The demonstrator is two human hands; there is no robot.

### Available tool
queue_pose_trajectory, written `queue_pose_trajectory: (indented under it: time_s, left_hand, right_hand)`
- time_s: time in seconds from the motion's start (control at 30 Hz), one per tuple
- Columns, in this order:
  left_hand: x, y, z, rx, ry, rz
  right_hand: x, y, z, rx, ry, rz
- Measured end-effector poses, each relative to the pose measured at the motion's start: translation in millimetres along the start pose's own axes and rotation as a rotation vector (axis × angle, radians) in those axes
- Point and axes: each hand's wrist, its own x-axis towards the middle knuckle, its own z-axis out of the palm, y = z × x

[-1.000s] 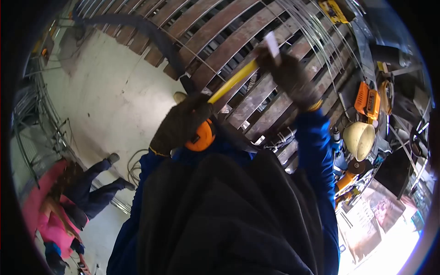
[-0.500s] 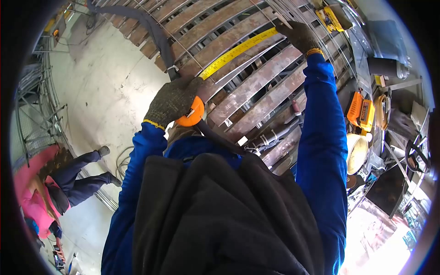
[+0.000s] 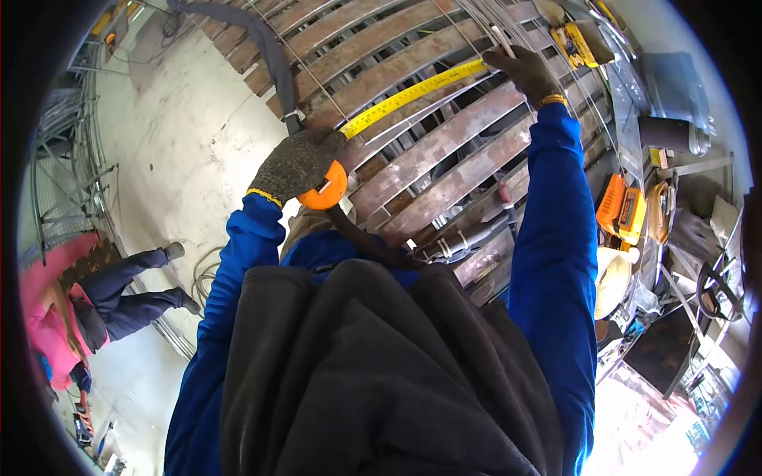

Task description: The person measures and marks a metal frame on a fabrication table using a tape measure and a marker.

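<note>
Gloved in dark knit, my left hand (image 3: 300, 165) is closed round an orange tape measure (image 3: 327, 189). Its yellow blade (image 3: 413, 95) stretches up and right across a slatted metal bench (image 3: 444, 131). At the blade's far end my right hand (image 3: 525, 73), also gloved, pinches the tip, with a pale thin stick (image 3: 502, 41) showing at its fingers. Thin metal rods (image 3: 484, 17) lie beside that hand. A dark sleeved cable (image 3: 274, 63) runs up from near my left hand.
At the left is another person in pink (image 3: 59, 317) with dark trousers. Yellow-orange tool cases (image 3: 621, 208) and a pale helmet-like object (image 3: 613, 282) lie at the right. A yellow item (image 3: 575, 44) sits at the bench's upper right. Cable coils lie on the floor.
The view has shifted slightly. Both hands keep hold of the tape, whose blade still spans the slats; my right hand appears slightly lower in the view.
</note>
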Motion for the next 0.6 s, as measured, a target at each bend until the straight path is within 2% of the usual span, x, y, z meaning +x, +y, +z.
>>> queue_pose_trajectory:
  time_s: [0.13, 0.2, 0.23, 0.3, 0.4, 0.47, 0.53, 0.6]
  left_hand:
    - [4, 6, -5, -0.034, -0.032, -0.048]
    - [7, 14, -11, -0.202, -0.119, -0.224]
    - [6, 13, -10, -0.203, -0.121, -0.232]
    - [1, 8, -3, -0.022, -0.029, -0.071]
    - [-2, 2, 12, 0.008, 0.054, -0.036]
    - [-2, -2, 17, 0.063, 0.031, -0.039]
    - [8, 9, 8, -0.207, -0.169, -0.392]
    - [12, 15, 4, -0.196, -0.187, -0.432]
  right_hand:
    - [-2, -3, -4, -0.156, 0.003, -0.011]
    - [1, 1, -3, -0.201, -0.002, -0.036]
    - [1, 3, -3, -0.178, -0.015, -0.045]
    - [3, 7, -2, -0.166, -0.043, -0.054]
    - [3, 10, 0, -0.18, -0.034, -0.107]
    - [-7, 3, 4, -0.112, 0.018, -0.099]
    - [-9, 0, 7, -0.091, 0.026, -0.069]
    - [-9, -1, 8, -0.067, 0.007, -0.086]
